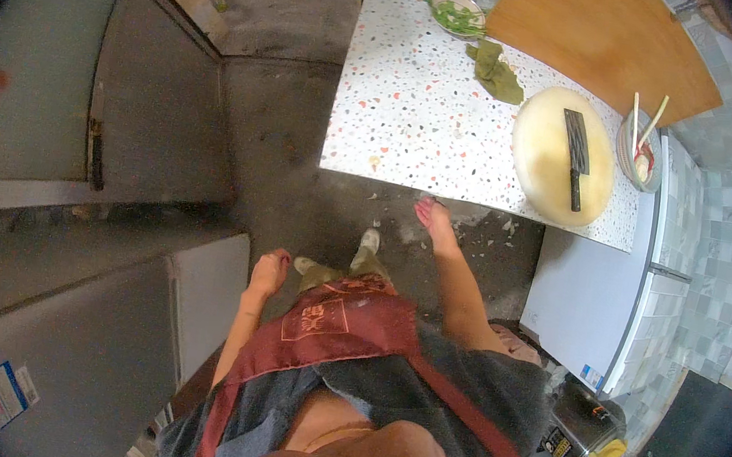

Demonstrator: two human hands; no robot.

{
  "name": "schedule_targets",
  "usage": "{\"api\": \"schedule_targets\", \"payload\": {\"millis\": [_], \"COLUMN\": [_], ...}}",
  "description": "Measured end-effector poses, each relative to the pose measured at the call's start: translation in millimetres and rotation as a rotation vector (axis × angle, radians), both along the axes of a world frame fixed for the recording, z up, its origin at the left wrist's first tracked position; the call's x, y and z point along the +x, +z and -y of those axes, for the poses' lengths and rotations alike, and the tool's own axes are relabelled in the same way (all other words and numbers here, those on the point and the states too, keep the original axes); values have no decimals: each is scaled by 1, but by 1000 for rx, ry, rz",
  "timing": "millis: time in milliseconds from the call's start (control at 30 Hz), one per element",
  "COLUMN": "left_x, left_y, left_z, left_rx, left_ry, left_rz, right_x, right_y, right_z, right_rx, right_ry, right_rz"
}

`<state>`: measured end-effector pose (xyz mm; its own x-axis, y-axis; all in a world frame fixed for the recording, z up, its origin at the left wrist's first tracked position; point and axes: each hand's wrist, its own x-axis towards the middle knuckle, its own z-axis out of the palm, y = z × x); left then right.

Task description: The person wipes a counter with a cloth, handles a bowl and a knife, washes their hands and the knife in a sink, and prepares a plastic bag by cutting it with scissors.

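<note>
My right hand (433, 215) hangs just in front of the near edge of a terrazzo-patterned table (414, 118), its fingers loosely bent with nothing visible in them. Lower down, my left hand (270, 272) is beside my red apron (354, 323), over the floor; its fingers are curled and their inner side is hidden. On the table a cleaver (577, 148) with a black handle lies flat on a round chopping board (539, 161). Left of the board is a crumpled green cloth (497, 73). Behind it stands a bowl (457, 14) holding green leafy vegetables.
A basket (627, 154) with pale stalks stands right of the board. A wooden panel (602, 38) rises behind the table. A white cabinet-like appliance (583, 303) stands at the right. A sliding glass door (36, 65) and a grey cabinet (93, 332) are at the left. Scraps litter the floor (289, 130).
</note>
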<state>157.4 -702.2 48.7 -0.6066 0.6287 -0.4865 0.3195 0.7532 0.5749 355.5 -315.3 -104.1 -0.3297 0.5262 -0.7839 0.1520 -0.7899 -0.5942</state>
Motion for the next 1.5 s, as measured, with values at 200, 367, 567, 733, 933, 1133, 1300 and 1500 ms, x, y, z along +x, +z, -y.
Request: {"api": "schedule_targets", "payload": {"millis": [200,367,567,733,933,1133,1300,1500], "left_x": [6,15,21,23,11,-14,-20,-18], "left_y": [7,11,5,0,-33,-60,-74,-70], "left_z": [-41,-58,-52,-39,-14,-4,23,47], "left_rx": [22,-113,11,-106,-71,-41,-9,-99], "left_ry": [-100,-138,-126,-135,-260,-268,-345,-325], "left_rz": [-122,-112,-109,-40,-32,-29,-69,1], "right_x": [-32,-48,-61,-78,-96,-91,-101,-104], "right_y": [-20,-20,-35,-26,-31,-27,-23,-41], "right_z": [-11,-9,-15,-7,12,9,11,19], "right_rx": [-249,-395,-419,-403,-412,-299,-354,-343], "right_ry": [-394,-558,-587,-546,-615,-464,-531,-628], "right_rz": [-520,-728,-875,-789,-528,-363,-717,-622]}}
